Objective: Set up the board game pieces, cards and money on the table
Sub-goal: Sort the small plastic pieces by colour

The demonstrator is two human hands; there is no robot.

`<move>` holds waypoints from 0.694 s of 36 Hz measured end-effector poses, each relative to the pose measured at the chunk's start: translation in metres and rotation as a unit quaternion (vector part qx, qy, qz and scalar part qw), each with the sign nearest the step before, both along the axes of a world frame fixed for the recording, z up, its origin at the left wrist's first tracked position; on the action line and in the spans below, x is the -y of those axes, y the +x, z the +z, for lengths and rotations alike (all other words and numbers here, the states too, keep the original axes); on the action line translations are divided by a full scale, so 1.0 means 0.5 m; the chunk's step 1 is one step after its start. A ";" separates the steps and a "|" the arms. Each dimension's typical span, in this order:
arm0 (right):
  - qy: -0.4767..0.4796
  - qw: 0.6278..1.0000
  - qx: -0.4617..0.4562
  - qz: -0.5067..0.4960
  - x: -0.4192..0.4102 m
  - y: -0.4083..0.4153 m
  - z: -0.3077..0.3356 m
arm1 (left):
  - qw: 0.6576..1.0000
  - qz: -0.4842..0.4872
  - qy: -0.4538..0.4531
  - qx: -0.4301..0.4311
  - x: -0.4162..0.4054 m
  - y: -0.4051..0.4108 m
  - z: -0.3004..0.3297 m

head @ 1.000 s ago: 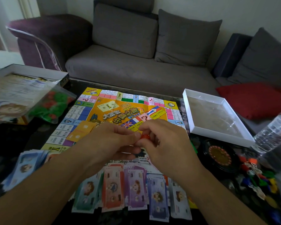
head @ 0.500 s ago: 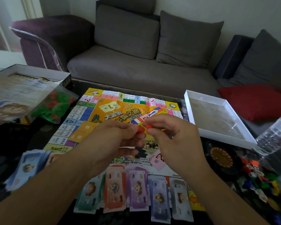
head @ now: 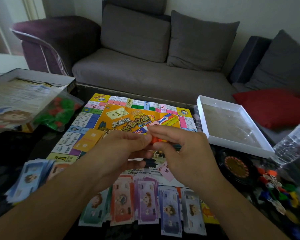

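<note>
Both hands [head: 121, 149] [head: 182, 149] pinch an orange piece [head: 155, 140] above the board [head: 140, 116].

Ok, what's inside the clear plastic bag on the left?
The clear plastic bag holds small green and red pieces, too blurred to identify. A sheet of paper covers its left part, so anything there is hidden.

Single head-worn wide-angle view, looking forward and down across the table [head: 10, 146] toward the sofa [head: 145, 75]; both forearms enter from the bottom edge, the game board [head: 139, 115] close below centre.
</note>
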State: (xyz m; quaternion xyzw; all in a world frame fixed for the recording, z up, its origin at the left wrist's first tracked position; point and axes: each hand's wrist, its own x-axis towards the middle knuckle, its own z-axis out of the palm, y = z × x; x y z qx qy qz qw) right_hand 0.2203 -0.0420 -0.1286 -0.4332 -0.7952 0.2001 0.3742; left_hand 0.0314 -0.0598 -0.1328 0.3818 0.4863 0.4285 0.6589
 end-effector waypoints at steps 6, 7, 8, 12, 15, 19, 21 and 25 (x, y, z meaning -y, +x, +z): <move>-0.068 0.997 -0.030 0.010 0.002 0.000 0.018 | 0.999 -0.032 0.021 -0.018 0.002 -0.007 0.008; -0.078 0.996 -0.027 0.020 0.001 0.002 0.023 | 0.998 -0.045 0.027 -0.036 0.001 -0.011 0.012; -0.084 0.996 -0.019 0.033 0.000 0.004 0.028 | 0.996 -0.057 0.035 -0.056 0.000 -0.016 0.016; -0.092 0.992 0.015 0.090 -0.006 0.010 0.029 | 0.987 -0.102 0.055 -0.109 -0.006 -0.027 0.024; -0.095 0.989 0.023 0.109 -0.006 0.010 0.023 | 0.985 -0.117 0.049 -0.119 -0.005 -0.026 0.020; -0.093 0.989 0.019 0.115 -0.004 0.004 0.021 | 0.989 -0.119 0.036 -0.083 -0.002 -0.017 0.016; -0.075 0.991 0.024 0.107 -0.004 0.002 0.021 | 0.991 -0.114 0.028 -0.060 -0.002 -0.014 0.017; -0.027 0.995 0.046 0.081 -0.006 0.002 0.016 | 0.993 -0.113 0.017 -0.029 -0.001 -0.013 0.020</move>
